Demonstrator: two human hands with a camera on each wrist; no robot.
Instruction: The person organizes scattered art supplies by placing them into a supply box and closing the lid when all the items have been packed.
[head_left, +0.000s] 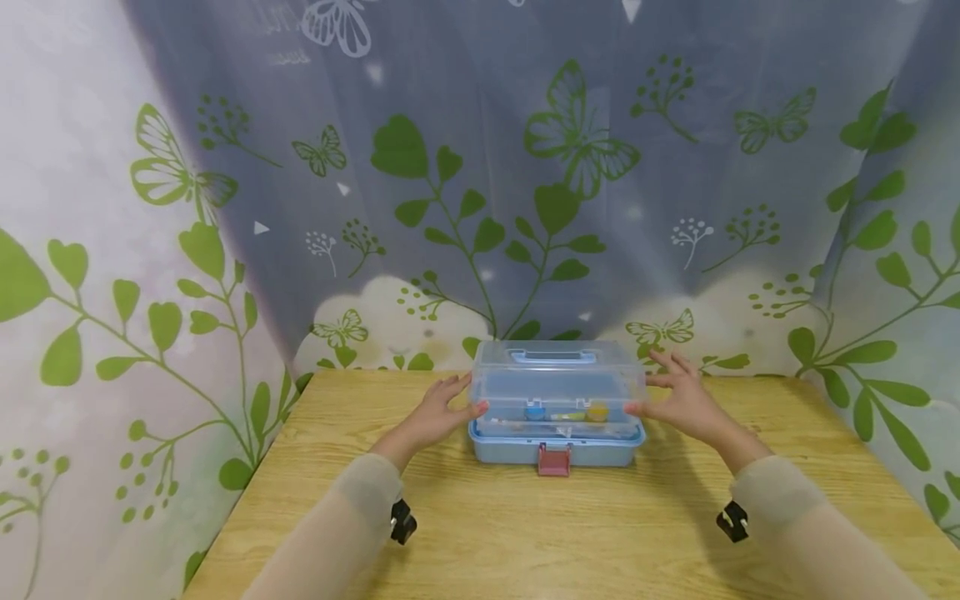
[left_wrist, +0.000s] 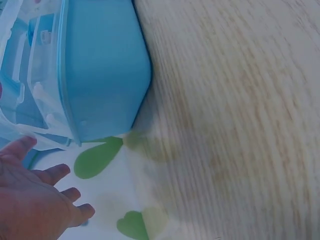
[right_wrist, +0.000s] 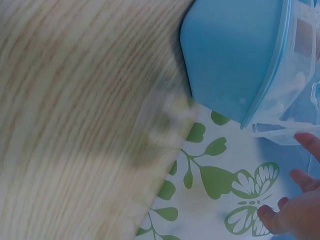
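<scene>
A storage box [head_left: 557, 451] with a pale blue base and a clear lid [head_left: 495, 379] stands on the table. Its pink latch [head_left: 554, 460] hangs down at the front, off the lid. My left hand [head_left: 435, 419] is at the lid's left side, its thumb by the front corner. Mirroring it, my right hand [head_left: 688, 406] is at the right side, fingers spread. Each wrist view shows a fingertip at the lid's edge. Through the clear plastic show a blue item [head_left: 535, 412] and a yellow item [head_left: 597, 412], their kind unclear. A handle [head_left: 552, 356] lies on top.
The wooden table [head_left: 480, 533] runs back to a curtain [head_left: 450, 208] printed with leaves and butterflies, close behind the box. More printed fabric hangs at both sides. A black strap piece [head_left: 402, 522] is on the left wrist, another [head_left: 732, 522] on the right.
</scene>
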